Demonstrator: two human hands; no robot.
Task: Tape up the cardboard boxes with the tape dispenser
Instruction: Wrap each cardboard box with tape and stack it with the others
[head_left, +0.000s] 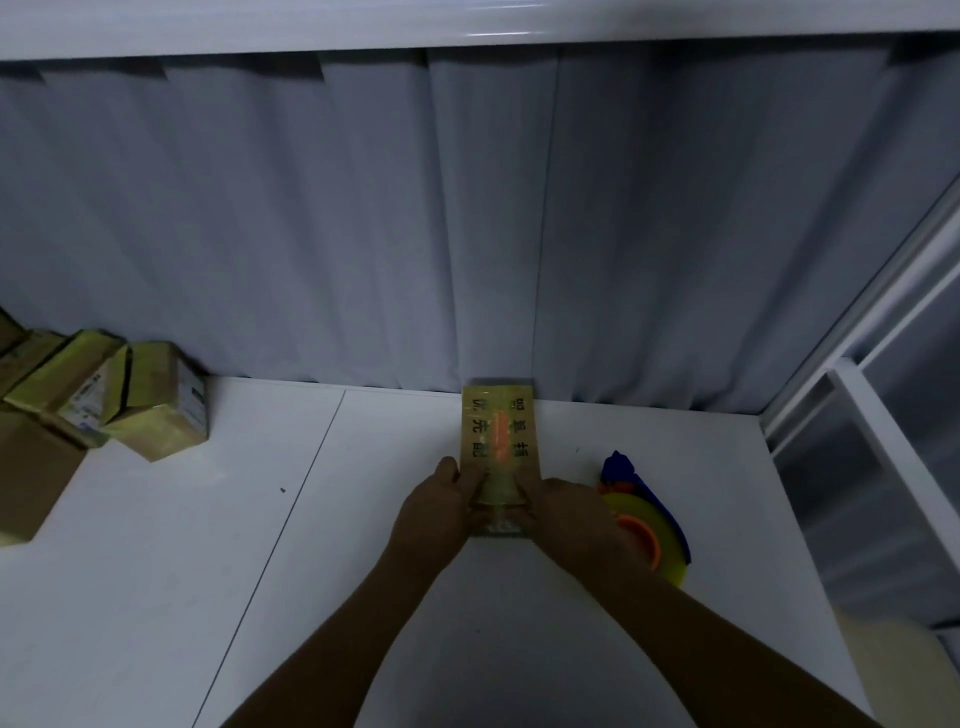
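A small cardboard box (500, 426) with dark printed characters and an orange strip lies on the white table (363, 545), its far end against the curtain. My left hand (441, 506) grips the box's near left corner, thumb on top. My right hand (563, 512) grips the near right corner. Shiny clear tape runs over the near end between the two hands. The tape dispenser (647, 525), blue with an orange hub and a yellowish tape roll, lies on the table just right of my right hand, untouched.
A pile of taped cardboard boxes (130, 400) sits at the table's far left, with a larger plain box (26, 483) in front of it. A grey curtain (467, 234) hangs along the back. A white metal frame (857, 415) borders the right side.
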